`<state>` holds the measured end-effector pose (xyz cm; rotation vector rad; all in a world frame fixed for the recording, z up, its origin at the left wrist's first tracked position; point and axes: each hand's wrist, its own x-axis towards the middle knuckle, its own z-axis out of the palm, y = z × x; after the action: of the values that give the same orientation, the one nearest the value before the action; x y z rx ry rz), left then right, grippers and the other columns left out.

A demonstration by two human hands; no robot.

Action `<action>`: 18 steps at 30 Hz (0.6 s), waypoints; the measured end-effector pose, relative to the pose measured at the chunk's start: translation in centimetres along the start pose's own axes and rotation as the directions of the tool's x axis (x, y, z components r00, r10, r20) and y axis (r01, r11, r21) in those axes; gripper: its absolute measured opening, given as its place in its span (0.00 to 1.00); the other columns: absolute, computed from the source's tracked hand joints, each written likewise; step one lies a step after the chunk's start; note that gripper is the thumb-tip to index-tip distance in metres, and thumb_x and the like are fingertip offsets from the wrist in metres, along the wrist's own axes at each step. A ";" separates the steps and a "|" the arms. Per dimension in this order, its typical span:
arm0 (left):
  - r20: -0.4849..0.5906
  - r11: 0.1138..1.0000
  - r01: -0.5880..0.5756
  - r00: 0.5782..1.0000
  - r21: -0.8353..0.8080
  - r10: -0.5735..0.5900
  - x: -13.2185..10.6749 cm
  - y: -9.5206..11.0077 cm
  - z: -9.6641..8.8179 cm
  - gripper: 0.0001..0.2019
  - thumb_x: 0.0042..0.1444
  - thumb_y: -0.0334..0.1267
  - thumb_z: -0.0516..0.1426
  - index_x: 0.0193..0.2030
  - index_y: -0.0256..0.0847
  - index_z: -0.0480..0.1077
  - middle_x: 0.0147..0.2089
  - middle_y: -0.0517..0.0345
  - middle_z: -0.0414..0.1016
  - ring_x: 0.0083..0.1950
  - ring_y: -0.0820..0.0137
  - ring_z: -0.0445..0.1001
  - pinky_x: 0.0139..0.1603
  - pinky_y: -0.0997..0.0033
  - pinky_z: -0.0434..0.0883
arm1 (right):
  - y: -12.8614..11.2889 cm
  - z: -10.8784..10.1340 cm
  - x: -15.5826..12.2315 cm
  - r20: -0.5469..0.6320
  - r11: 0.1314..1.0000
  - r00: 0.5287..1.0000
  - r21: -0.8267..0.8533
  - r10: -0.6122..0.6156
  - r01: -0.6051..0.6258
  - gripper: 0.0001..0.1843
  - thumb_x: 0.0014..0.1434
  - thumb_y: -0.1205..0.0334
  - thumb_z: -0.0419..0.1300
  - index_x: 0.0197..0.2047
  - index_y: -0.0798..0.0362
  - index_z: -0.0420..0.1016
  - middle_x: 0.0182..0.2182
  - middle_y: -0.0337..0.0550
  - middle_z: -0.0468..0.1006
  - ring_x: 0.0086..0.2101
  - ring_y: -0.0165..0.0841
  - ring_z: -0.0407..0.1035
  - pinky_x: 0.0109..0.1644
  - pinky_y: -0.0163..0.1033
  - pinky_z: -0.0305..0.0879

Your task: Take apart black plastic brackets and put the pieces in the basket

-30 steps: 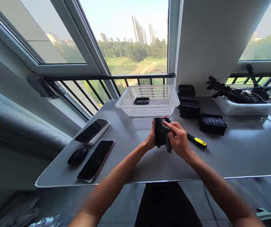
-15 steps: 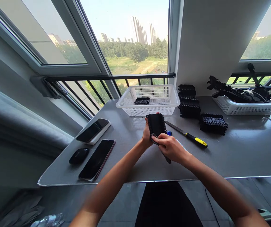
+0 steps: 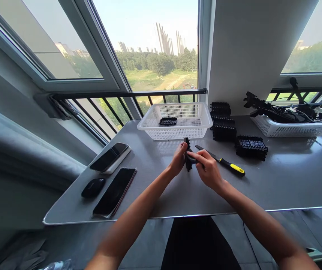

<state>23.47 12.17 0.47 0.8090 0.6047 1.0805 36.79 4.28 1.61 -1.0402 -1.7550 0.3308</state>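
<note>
My left hand [image 3: 177, 162] is closed around a black plastic plate [image 3: 188, 167] with toothed edges. The plate stands edge-on above the table, its lower end poking out below the fingers. Close against its right side, my right hand [image 3: 210, 171] pinches a dark grey, cloth-like piece [image 3: 192, 159] between thumb and fingers; its exact kind is hard to make out. Just beyond the right hand lies a file [image 3: 232, 167] with a black and yellow handle, its blade partly covered by the fingers.
A white plastic basket [image 3: 174, 133] holds one similar black plate [image 3: 168, 121]. Stacks of such plates [image 3: 224, 129] stand right of it, with another stack [image 3: 251, 147] nearer. Two phones [image 3: 115, 192] and a black mouse-like object [image 3: 93, 187] lie left. Another basket [image 3: 295, 130] carries cables.
The plate has turned from showing its broad face to edge-on. My right hand and the grey piece have moved slightly up and right along it. The blue object beside the hands is now hidden.
</note>
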 end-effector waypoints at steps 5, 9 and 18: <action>-0.026 0.995 -0.060 0.998 0.085 0.063 0.2 0.3 -0.4 0.22 0.44 0.44 0.68 0.44 0.36 0.71 0.33 0.57 0.78 0.30 0.72 0.76 0.35 0.72 0.72 | 0.8 -0.1 0.1 -0.097 0.996 0.991 -0.025 0.088 -0.091 0.26 0.59 0.70 0.48 0.57 0.45 0.72 0.39 0.43 0.71 0.38 0.33 0.68 0.45 0.38 0.67; -0.107 0.988 -0.063 0.991 0.140 0.078 0.1 0.5 -0.7 0.21 0.43 0.41 0.69 0.43 0.36 0.73 0.36 0.53 0.80 0.32 0.66 0.77 0.37 0.66 0.74 | 0.8 -0.1 0.2 -0.100 0.990 0.986 -0.030 0.131 -0.135 0.23 0.58 0.67 0.53 0.55 0.49 0.74 0.40 0.44 0.72 0.39 0.34 0.70 0.47 0.39 0.67; -0.104 0.979 -0.104 0.987 0.175 0.123 -0.2 0.3 -0.1 0.20 0.40 0.40 0.70 0.40 0.36 0.75 0.34 0.52 0.81 0.36 0.61 0.79 0.43 0.58 0.75 | 1.2 -1.0 0.9 -0.193 0.986 0.969 -0.035 0.156 -0.166 0.16 0.63 0.59 0.53 0.51 0.49 0.78 0.41 0.45 0.78 0.41 0.36 0.72 0.49 0.41 0.67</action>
<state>23.17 12.10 0.68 0.9428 0.7625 1.1972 38.12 5.46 1.81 -1.2144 -1.5188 0.2794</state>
